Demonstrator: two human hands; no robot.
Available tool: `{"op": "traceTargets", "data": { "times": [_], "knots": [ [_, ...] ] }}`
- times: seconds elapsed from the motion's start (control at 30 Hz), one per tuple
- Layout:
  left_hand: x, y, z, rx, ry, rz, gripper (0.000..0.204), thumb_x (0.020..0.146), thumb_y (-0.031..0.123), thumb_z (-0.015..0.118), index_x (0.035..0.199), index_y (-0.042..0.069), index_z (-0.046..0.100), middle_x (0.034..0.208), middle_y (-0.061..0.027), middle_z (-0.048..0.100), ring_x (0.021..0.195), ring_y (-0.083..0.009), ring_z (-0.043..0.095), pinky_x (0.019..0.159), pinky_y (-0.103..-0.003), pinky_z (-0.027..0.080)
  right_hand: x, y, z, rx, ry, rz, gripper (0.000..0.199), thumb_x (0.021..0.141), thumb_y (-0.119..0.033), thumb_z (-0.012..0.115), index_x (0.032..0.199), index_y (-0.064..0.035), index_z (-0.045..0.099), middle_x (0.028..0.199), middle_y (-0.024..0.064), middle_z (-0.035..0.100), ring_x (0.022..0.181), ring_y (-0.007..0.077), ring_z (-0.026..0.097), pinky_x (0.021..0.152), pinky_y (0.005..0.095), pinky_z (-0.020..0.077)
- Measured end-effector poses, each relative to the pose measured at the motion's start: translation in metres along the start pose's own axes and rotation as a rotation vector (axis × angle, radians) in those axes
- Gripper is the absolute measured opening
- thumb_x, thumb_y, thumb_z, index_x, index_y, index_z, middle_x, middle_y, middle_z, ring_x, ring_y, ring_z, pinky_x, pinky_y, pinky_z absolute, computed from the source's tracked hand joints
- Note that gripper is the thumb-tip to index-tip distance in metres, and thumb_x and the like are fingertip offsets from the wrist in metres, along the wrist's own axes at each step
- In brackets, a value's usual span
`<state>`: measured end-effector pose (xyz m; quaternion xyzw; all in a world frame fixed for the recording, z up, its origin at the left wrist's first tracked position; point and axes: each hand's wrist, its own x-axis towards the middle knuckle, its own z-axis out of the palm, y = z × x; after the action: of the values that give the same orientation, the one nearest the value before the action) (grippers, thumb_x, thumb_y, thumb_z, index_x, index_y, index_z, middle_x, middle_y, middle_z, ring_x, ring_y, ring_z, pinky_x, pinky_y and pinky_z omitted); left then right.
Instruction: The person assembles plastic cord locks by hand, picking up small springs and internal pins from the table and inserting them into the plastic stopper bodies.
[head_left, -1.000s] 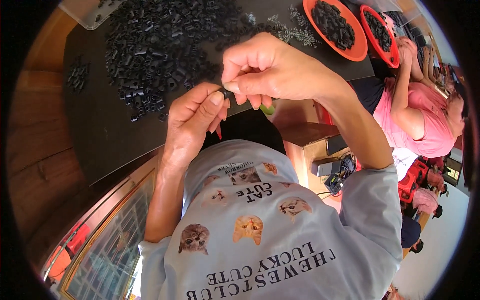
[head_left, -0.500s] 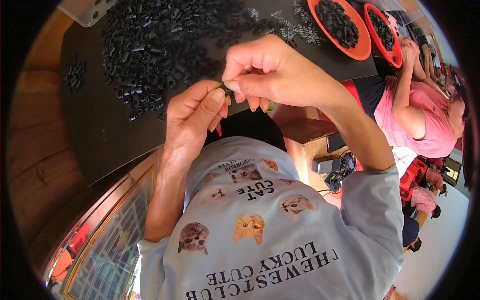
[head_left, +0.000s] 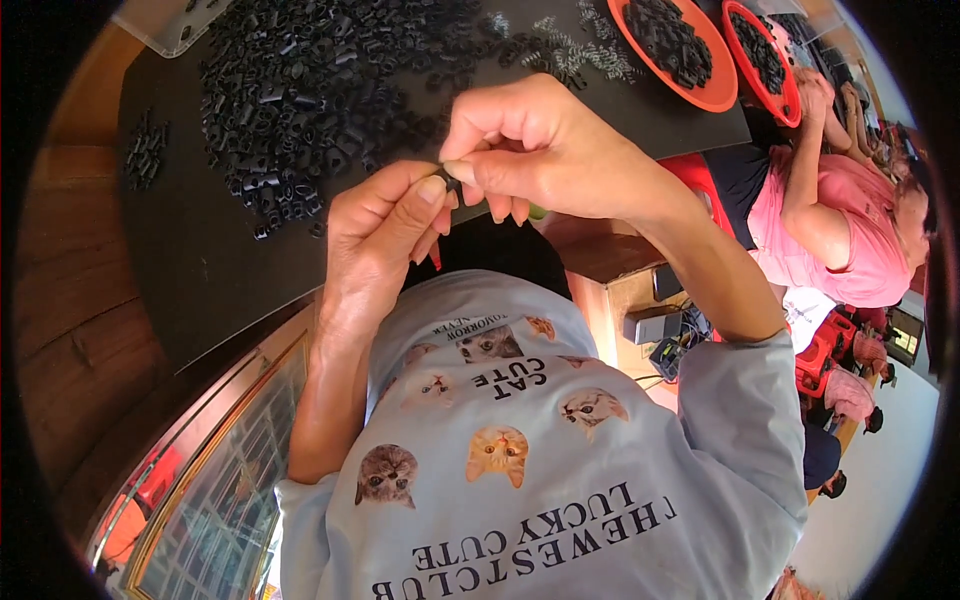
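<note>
Both the left hand [head_left: 385, 235] and right hand [head_left: 540, 150] pinch one tiny black plastic piece [head_left: 447, 183] between fingertips; it looks light, stiff, easily dropped, best gripped by its sides

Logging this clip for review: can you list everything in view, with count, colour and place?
Small plastic parts: too many to count, black, heaped on the table top, upper left.
Table top: one, black, across the upper half.
Springs: a small pile, grey, top centre.
Trays: two, orange, top right, holding black parts.
Clear tray: one, top left corner.
Co-worker: one, pink shirt, right edge.
Small part: one, dark, pinched between both hands.
Left hand: fingertips on the small part.
Right hand: fingertips on the small part.
</note>
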<state>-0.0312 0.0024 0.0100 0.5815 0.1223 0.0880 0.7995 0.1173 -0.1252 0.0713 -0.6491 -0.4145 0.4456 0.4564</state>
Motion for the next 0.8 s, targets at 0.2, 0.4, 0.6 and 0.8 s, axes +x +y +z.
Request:
{"op": "traceTargets", "data": {
  "times": [0.2,0.4,0.6,0.8],
  "knots": [
    [0.002,-0.007,0.005,0.028,0.071,0.023,0.023,0.097,0.019,0.056,0.100,-0.001,0.066,0.072,-0.0008,0.059,0.053,-0.0022,0.041,0.044,-0.017,0.027,0.007,0.014,-0.001,-0.303,0.047,-0.235,0.006,0.084,-0.003,0.058,0.080,0.0003,0.061,0.067,0.0069,0.062,0.054,0.0120,0.057,0.048,0.0254,0.0478],
    [0.002,0.001,0.005,-0.019,0.029,-0.008,0.022,0.097,0.019,0.056,0.096,0.000,0.065,0.071,-0.0007,0.058,0.052,-0.0031,0.041,0.045,-0.018,0.031,0.001,0.026,0.001,0.223,0.048,-0.041,0.008,0.090,-0.009,0.060,0.088,-0.0015,0.062,0.075,0.0018,0.064,0.059,0.0076,0.057,0.051,0.0215,0.0463],
    [0.006,-0.008,0.001,0.076,0.031,0.006,0.024,0.097,0.020,0.056,0.099,-0.001,0.066,0.069,-0.0015,0.058,0.050,-0.0037,0.040,0.044,-0.018,0.028,0.008,0.021,-0.009,-0.341,-0.019,-0.241,0.006,0.090,-0.006,0.058,0.087,-0.0022,0.062,0.074,0.0012,0.063,0.060,0.0068,0.057,0.051,0.0210,0.0462],
    [0.007,-0.006,0.005,0.042,0.066,0.017,0.023,0.097,0.019,0.055,0.100,-0.002,0.066,0.070,-0.0021,0.059,0.050,-0.0039,0.041,0.043,-0.018,0.028,0.006,0.012,-0.009,0.027,-0.012,-0.003,0.006,0.089,-0.003,0.057,0.085,-0.0016,0.061,0.075,0.0011,0.062,0.060,0.0071,0.056,0.051,0.0211,0.0447]
  ]
}}
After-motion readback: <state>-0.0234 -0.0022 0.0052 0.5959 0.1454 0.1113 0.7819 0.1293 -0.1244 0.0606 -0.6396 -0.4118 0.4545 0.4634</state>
